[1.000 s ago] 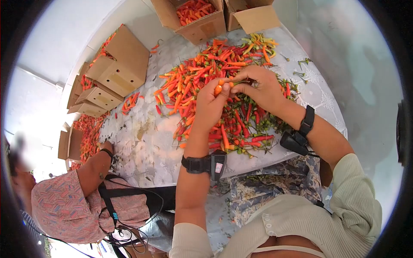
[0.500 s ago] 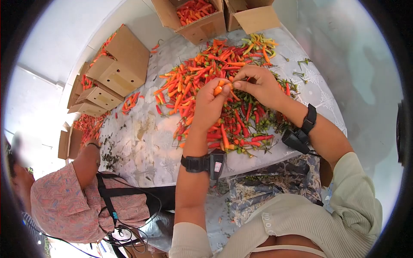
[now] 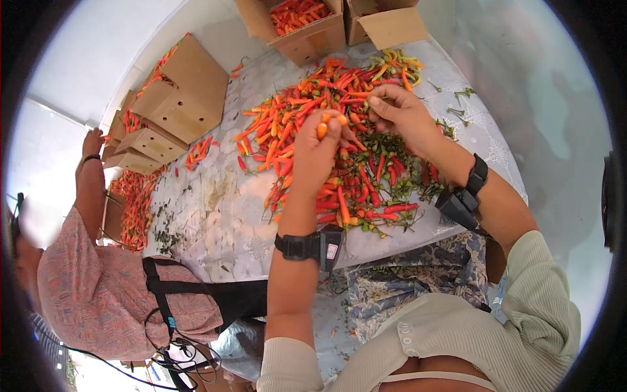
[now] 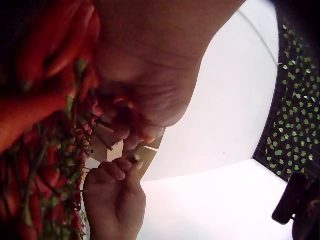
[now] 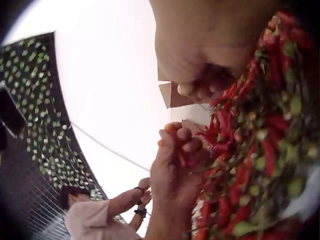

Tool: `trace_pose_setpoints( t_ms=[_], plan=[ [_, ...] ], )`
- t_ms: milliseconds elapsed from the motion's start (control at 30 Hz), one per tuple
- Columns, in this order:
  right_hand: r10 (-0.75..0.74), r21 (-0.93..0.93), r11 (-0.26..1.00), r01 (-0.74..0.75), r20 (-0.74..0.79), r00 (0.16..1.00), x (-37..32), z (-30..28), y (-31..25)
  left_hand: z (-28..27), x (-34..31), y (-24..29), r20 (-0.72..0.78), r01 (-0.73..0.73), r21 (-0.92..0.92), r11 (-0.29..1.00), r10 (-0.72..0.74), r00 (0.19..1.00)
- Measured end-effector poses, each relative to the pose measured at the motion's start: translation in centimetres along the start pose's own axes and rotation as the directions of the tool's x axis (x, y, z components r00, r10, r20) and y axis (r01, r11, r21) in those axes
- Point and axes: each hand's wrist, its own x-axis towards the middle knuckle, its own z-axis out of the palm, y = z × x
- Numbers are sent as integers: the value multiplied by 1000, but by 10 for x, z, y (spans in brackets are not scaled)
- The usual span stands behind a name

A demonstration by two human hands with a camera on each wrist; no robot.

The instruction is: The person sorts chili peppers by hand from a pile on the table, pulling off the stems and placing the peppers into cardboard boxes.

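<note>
In the head view my left hand (image 3: 315, 147) grips several orange chili peppers (image 3: 322, 130), their tips showing between the thumb and curled fingers. Close to its right, my right hand (image 3: 406, 121) has drawn its fingers in, thumb near index finger. At those fingertips the left wrist view shows a small greenish pepper stem (image 4: 135, 158); the rest of it is hidden. Both hands are above a large heap of red and orange chili peppers (image 3: 287, 134). Green stems (image 3: 408, 157) lie thick under the right hand.
Cardboard boxes of peppers stand at the left (image 3: 186, 91) and back (image 3: 310, 42). Pale yellow-green peppers (image 3: 395, 65) lie at the heap's far edge, loose stems (image 3: 457, 114) on the patterned tablecloth (image 3: 486, 147). Another person (image 3: 124, 281) reaches toward the left boxes.
My right hand has moved away from the left, up and to the right, opening a gap. The left hand keeps its peppers. The other person's arm has risen to the boxes.
</note>
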Motion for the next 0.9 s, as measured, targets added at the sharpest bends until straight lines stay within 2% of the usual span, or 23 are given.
trace_pose_setpoints(
  t_ms=[33,67,100,200,267,300,333,433,533,567,633,667,733,833,900],
  plan=[
    [-178,-226,960,166,-33,983,0,-1,-1,-1,1,1,-45,3,-33,999,-4,999],
    [-354,-442,842,307,-25,935,1,-2,-1,-1,2,1,-88,4,-66,998,-10,996],
    [-513,-631,658,412,25,858,1,-5,-2,-1,2,1,-103,0,-67,998,-7,995],
    [-404,-650,567,506,316,858,0,-13,-12,-3,3,-1,-137,10,-76,997,-20,990],
    [-162,-680,553,481,479,863,-9,-11,-24,-7,3,-8,-147,46,-90,995,-59,987],
    [-31,-696,543,470,543,839,-12,-10,-28,-7,3,-7,-165,43,-76,996,-55,985],
    [28,-714,476,512,595,803,-12,-15,-21,-5,4,-7,-184,41,-62,997,-52,982],
    [35,-683,393,616,680,732,-11,-16,-19,-2,3,-7,-220,33,19,999,-28,975],
    [57,-726,370,579,640,766,-18,-10,-22,-1,2,-7,-226,49,92,995,-28,974],
    [18,-712,345,611,656,754,-22,-9,-21,-1,2,-7,-225,59,112,992,-33,974],
    [-60,-681,288,673,689,723,-27,-7,-22,-2,1,-6,-211,117,20,993,-111,971],
    [-50,-682,277,676,693,720,-26,-7,-21,-2,2,-5,-200,145,-24,989,-147,969],
    [-24,-686,263,678,698,716,-23,-6,-16,-1,3,-10,-238,80,36,996,-69,969],
    [-168,-681,390,620,609,775,-15,-4,-7,0,3,-9,-254,35,53,998,-21,967],
    [-239,-670,545,504,452,859,-14,0,-8,1,2,-7,-255,30,52,998,-16,967]
  ],
)
